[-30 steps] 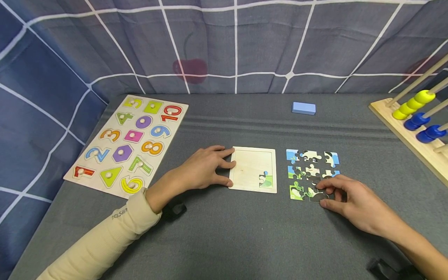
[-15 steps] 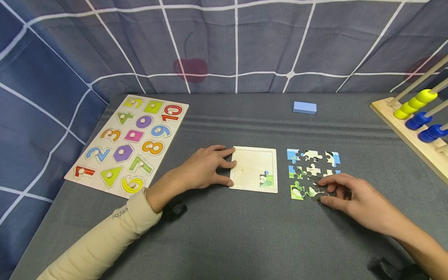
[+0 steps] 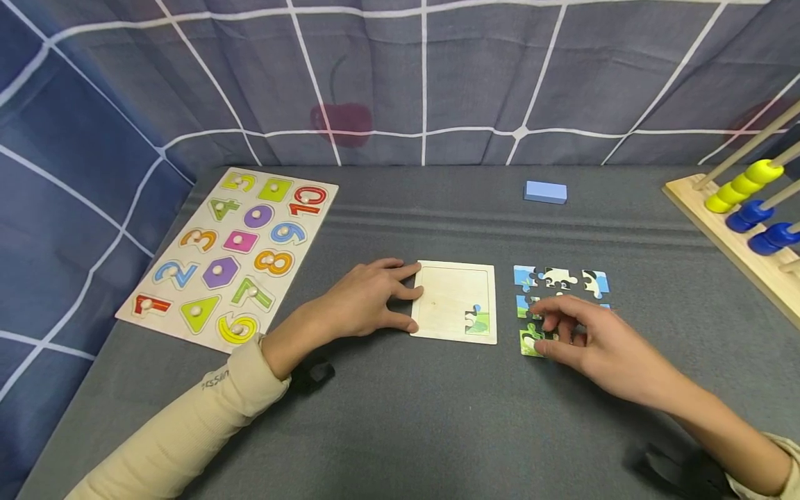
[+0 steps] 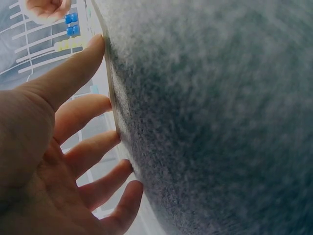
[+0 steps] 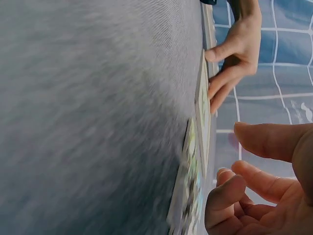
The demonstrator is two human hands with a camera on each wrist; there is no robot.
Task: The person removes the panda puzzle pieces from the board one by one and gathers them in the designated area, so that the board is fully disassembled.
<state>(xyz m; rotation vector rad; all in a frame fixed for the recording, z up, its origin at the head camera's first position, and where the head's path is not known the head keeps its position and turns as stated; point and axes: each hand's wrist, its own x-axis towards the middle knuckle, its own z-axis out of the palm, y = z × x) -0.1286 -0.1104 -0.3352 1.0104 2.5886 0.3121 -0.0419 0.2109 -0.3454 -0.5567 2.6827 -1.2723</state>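
My left hand rests its spread fingertips along the left edge of a small wooden puzzle tray. One green-and-white jigsaw piece lies in the tray's lower right corner. To the right are several loose panda jigsaw pieces, laid out in rows. Over the lower rows hovers my right hand, its thumb and index finger apart near the bottom left piece. It covers some pieces in the head view. In the right wrist view nothing shows between the right hand's thumb and fingers.
A number-and-shape peg puzzle board lies at the left. Behind the loose pieces sits a blue block. A wooden abacus with yellow and blue beads stands at the right edge. A checked curtain hangs behind the grey table.
My right hand has moved left across the lower rows of jigsaw pieces, from the bottom middle piece to near the bottom left one. My left hand stays at the tray's edge.
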